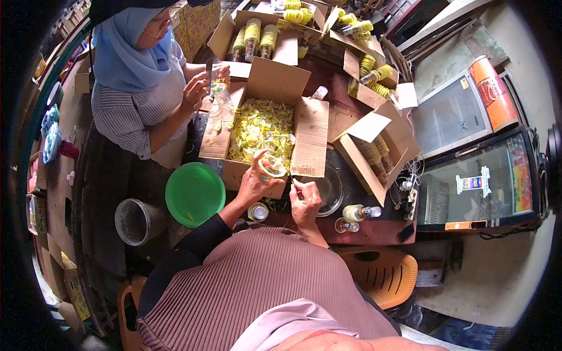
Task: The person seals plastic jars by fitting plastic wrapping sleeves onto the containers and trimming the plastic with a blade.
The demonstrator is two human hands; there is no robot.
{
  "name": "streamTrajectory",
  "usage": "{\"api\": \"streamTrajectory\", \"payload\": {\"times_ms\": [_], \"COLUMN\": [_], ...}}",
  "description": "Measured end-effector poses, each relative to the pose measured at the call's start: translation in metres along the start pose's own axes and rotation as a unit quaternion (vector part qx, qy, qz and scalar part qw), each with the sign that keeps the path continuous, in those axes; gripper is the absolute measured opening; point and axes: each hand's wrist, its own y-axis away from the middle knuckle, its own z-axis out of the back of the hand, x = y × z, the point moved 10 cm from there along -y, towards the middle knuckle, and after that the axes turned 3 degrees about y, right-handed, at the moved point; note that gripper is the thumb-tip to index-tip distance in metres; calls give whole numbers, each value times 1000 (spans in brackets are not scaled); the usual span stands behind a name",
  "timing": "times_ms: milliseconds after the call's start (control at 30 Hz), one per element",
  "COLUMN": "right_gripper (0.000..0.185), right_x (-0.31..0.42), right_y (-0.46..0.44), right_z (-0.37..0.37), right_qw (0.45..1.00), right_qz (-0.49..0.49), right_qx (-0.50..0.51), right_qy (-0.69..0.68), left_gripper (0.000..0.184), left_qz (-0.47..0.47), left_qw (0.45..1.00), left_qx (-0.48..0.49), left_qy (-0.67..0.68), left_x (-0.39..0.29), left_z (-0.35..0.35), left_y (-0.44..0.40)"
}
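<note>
Gripping a clear, round plastic container point(273, 167) in left fingers point(257, 168), pinching a thin dark tool point(292, 177) in right fingers point(298, 187) beside it, ideally steadying both near the open brown cardboard box point(234, 173) beyond.

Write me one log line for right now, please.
left hand: holding clear cup | right hand: holding thin dark thing | cardboard box: open, yellow pieces inside | other person: holding another cup
</note>
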Motion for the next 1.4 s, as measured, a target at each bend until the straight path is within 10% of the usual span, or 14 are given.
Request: {"api": "streamTrajectory", "payload": {"times_ms": [267, 1133, 1400], "right_gripper": [25, 12, 11], "right_x": [28, -13, -43], "right_y": [7, -29, -1], "right_z": [-2, -91, -114], "right_qw": [990, 986, 985], "right_qz": [127, 19, -16], "right_qx": [-6, 133, 146], "right_qy": [57, 95, 95], "left_gripper": [87, 74, 70], "left_qz": [7, 51, 26], "left_qw": [998, 984, 991], "left_qx": [-68, -57, -83], "left_qy": [-8, 164, -102], "left_x": [8, 81, 101], "left_z": [6, -6, 4], "left_y": [5, -4, 12]}}
